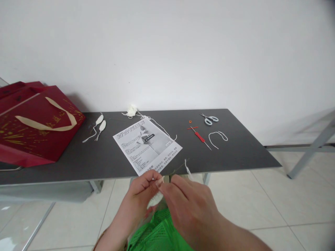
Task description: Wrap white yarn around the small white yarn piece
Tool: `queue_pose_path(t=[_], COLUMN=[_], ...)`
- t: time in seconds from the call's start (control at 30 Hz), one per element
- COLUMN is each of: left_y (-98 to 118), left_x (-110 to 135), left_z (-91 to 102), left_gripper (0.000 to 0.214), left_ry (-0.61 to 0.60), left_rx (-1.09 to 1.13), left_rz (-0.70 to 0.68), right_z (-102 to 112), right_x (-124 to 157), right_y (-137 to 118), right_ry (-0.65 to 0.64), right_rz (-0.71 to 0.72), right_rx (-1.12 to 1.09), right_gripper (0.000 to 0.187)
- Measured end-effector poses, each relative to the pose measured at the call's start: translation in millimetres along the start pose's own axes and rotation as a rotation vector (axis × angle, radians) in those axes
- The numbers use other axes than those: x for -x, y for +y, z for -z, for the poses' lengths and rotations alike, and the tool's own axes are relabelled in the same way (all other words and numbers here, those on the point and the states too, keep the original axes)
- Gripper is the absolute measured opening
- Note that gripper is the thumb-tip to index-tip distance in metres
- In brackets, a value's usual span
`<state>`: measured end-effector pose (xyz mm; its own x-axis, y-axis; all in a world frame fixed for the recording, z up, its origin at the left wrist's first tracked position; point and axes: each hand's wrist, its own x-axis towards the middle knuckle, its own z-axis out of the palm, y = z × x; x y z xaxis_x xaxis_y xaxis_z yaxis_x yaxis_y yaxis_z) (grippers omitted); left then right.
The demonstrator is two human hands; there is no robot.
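Note:
My left hand (pixel 142 190) and my right hand (pixel 187 204) meet just below the front edge of the dark table (pixel 235 153), over a green mesh cloth (pixel 154 232) on my lap. The left fingers pinch a small white crocheted piece (pixel 156 198). The right fingers are pinched together against it, holding a thin dark needle or hook (pixel 178 169) with a white yarn end (pixel 187 167) rising from it. A printed instruction sheet (pixel 148 144) lies on the table just beyond my hands.
On the table lie a red gift bag (pixel 34 127) at the left, two white crocheted petals (pixel 101 123), a small yarn ball (pixel 131 110) with a trailing strand, a red-handled crochet hook (pixel 200 136), scissors (pixel 209 119) and a yarn loop (pixel 217 136). White wall behind, tiled floor below.

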<state>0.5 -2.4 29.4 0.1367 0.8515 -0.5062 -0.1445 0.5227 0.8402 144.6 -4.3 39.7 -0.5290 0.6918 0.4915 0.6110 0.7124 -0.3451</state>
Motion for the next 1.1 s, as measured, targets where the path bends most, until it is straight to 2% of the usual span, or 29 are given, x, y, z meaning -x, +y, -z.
queue_pose_path(t=[0.13,0.23,0.4,0.6,0.7,0.83,0.93,1.03,1.1], left_y=[2,0,-6,-7,-6,-7,-11,-14,-15], left_x=[6,9,8,8,9,10,9,7,4], left_z=[-4.2,-4.9,-3.6,-7.5,-8.8,-5.8,-1.6,2.2,4.1], left_gripper=[0.027,0.026,0.026,0.028,0.03,0.028,0.028,0.029,0.031], left_ry=[-0.052,-0.068,-0.152,-0.186,-0.185,-0.251,-0.31,-0.332,-0.338], left_rx=[0.091,0.111,0.129,0.22,0.25,0.206,0.126,0.015,-0.073], left_rz=[0.03,0.029,-0.025,-0.026,0.016,0.03,0.029,0.025,0.02], right_z=[-19,-26,-33,-52,-59,-59,-46,-26,-12], right_x=[25,35,35,29,29,24,12,-9,-26], right_y=[-2,-4,1,13,16,30,51,70,75], right_ry=[0.238,0.362,0.364,0.323,0.235,0.054,-0.176,-0.482,-0.635], right_rz=[-0.164,-0.295,-0.592,-0.894,-0.959,-0.895,-0.725,-0.517,-0.43], right_rx=[-0.315,-0.504,-0.912,-1.54,-1.739,-1.791,-1.633,-1.386,-1.171], right_gripper=[0.018,0.02,0.004,0.018,0.024,0.026,0.022,0.014,0.01])
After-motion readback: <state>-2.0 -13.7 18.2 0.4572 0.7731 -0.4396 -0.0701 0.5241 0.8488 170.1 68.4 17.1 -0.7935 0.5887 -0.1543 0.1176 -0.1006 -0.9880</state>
